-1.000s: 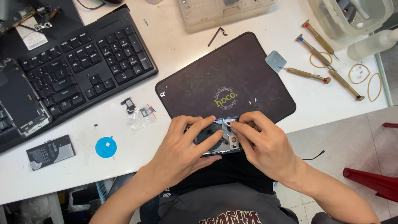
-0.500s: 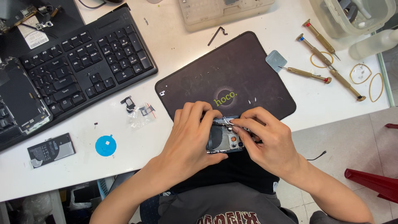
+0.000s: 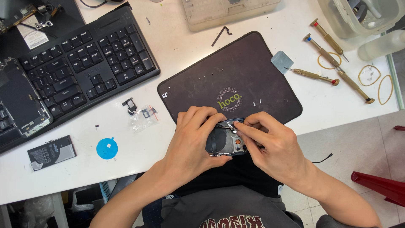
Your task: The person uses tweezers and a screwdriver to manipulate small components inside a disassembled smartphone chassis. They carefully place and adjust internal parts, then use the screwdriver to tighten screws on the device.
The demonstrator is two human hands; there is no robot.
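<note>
Head view, seen from above. The fingertips of the right hand [image 3: 274,145] are pinched narrow at the upper edge of an opened smartphone [image 3: 225,141], apparently on a thin silvery part there, too small to identify. The left hand [image 3: 194,137] curls around the phone's left end, fingers bent over its top edge and thumb under the near edge, gripping the body. The phone lies with its long axis roughly left to right, parallel to the table's near edge, its open back facing up so that a dark round coil and small metal parts show; which end is its top cannot be told. It sits at the near edge of a black work mat [image 3: 236,71], partly overhanging the white table [image 3: 177,46] above the person's lap.

Beyond the mat to the right lie three brass-handled screwdrivers [image 3: 333,55], a small grey square pad [image 3: 282,61] and several rubber bands [image 3: 375,80]. To the left are a black keyboard [image 3: 80,63], small loose phone parts [image 3: 139,110], a blue round sticker [image 3: 106,148] and a flat black battery [image 3: 51,152].
</note>
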